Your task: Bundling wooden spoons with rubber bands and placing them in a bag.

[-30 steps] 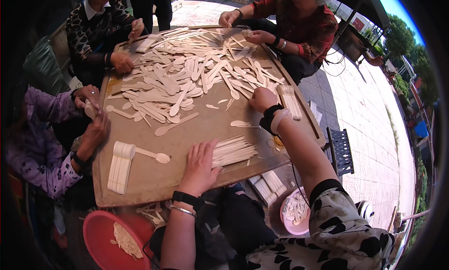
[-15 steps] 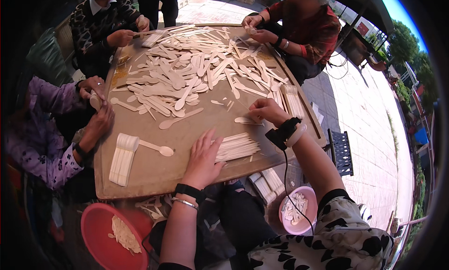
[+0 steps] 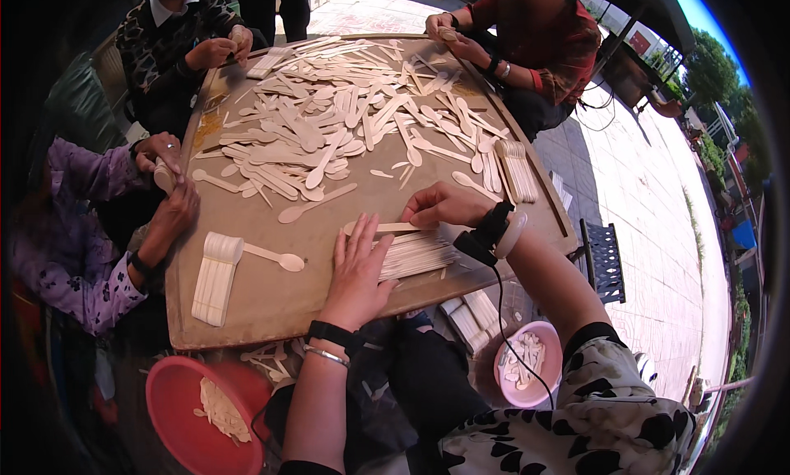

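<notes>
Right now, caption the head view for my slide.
Left hand against stacked wooden pieces, right hand pinching a wooden utensil at their far edge.

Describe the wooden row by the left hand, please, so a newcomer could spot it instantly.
By the near edge of the brown table, just right of the wearer's left hand, lies a row of pale wooden pieces. Unlike the loose pile beyond, they're packed side by side.
</notes>
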Available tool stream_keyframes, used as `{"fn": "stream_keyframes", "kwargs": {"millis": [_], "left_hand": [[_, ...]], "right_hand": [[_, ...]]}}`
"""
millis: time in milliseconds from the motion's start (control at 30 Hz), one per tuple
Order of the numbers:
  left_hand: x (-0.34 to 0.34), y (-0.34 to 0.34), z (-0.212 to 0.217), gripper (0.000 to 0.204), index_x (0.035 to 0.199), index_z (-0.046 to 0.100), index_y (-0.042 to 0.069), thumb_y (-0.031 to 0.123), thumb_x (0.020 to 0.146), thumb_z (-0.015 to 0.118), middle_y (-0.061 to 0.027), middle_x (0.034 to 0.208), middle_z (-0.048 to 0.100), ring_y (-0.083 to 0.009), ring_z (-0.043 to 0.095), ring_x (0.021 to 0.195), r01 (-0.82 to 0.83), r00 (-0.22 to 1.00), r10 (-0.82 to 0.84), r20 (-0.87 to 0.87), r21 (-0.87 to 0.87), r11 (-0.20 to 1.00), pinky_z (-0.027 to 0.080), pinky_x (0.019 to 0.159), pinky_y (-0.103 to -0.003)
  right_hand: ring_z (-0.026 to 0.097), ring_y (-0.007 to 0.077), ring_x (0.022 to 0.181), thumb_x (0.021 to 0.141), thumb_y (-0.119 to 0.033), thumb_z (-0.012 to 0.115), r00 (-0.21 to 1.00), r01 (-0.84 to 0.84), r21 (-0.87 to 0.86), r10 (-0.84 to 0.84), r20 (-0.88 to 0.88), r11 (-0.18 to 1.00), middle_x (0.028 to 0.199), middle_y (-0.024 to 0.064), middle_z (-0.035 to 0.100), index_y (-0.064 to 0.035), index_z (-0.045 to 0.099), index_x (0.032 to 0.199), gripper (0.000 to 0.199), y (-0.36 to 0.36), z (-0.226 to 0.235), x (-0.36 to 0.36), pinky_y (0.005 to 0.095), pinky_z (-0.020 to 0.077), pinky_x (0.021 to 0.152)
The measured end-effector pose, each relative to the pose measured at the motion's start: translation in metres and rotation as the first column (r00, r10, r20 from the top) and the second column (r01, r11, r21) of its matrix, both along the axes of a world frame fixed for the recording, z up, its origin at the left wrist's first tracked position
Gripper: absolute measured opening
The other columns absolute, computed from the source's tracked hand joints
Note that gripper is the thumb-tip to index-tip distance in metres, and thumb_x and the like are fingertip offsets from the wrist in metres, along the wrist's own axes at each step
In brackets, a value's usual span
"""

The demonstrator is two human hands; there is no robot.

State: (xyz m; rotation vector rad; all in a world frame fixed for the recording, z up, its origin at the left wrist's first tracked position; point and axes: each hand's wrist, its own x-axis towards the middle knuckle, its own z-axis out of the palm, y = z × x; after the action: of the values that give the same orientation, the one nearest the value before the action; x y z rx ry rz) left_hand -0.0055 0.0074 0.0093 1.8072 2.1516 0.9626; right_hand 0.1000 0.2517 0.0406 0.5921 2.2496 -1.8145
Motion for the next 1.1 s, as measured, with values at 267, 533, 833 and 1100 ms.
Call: {"fn": "stream_keyframes", "kwargs": {"millis": [267, 533, 833, 1100], "left_hand": [[0.001, 0.001, 0.005, 0.070, 0.137, 0.049, 0.004, 0.012, 0.074, 0.078, -0.0139, 0.131, 0.052, -0.0328, 0.044, 0.131, -0.005, 0.999, 0.006, 0.047, -0.038, 0.999, 0.024, 0.119, -0.047], [-0.001, 0.002, 0.006, 0.072, 0.138, 0.049, 0.004, 0.011, 0.073, 0.078, -0.0146, 0.136, 0.049, -0.0348, 0.043, 0.130, 0.022, 0.999, -0.021, 0.043, -0.015, 1.000, 0.032, 0.110, -0.045], [-0.002, 0.001, -0.003, 0.072, 0.138, 0.051, 0.004, 0.014, 0.072, 0.079, -0.0157, 0.147, 0.043, -0.0351, 0.036, 0.139, 0.004, 0.999, -0.004, 0.033, -0.018, 1.000, 0.029, 0.114, -0.046], [0.001, 0.002, 0.001, 0.069, 0.135, 0.054, 0.004, 0.014, 0.071, 0.080, -0.0165, 0.152, 0.039, -0.0353, 0.032, 0.143, -0.008, 1.000, 0.008, 0.023, 0.004, 1.000, 0.025, 0.118, -0.049]], "right_hand": [[0.070, 0.0276, 0.084, 0.085, -0.016, 0.067, 0.957, 0.271, 0.698, -0.108, -0.270, 0.663, 0.091, 0.0146, 0.074, -0.0064, 0.076, 0.096, 0.018, 0.049, -0.020, -0.013, 0.0357, 0.0532, 0.081], [0.069, 0.0331, 0.091, 0.080, -0.018, 0.067, 0.899, 0.143, 0.882, -0.431, 0.073, 0.448, 0.095, 0.0147, 0.073, -0.0092, 0.076, 0.094, 0.018, 0.125, -0.030, -0.017, 0.0417, 0.0550, 0.082], [0.071, 0.0286, 0.089, 0.080, -0.010, 0.068, 0.822, 0.564, 0.596, -0.461, -0.335, 0.571, 0.093, 0.0152, 0.074, -0.0037, 0.074, 0.096, 0.018, 0.090, -0.030, -0.002, 0.0364, 0.0550, 0.082], [0.070, 0.0218, 0.087, 0.082, 0.000, 0.062, 0.825, 0.559, 0.500, -0.387, -0.412, 0.661, 0.094, 0.0129, 0.074, -0.0018, 0.072, 0.104, 0.025, 0.061, -0.027, 0.006, 0.0328, 0.0543, 0.081]]}}
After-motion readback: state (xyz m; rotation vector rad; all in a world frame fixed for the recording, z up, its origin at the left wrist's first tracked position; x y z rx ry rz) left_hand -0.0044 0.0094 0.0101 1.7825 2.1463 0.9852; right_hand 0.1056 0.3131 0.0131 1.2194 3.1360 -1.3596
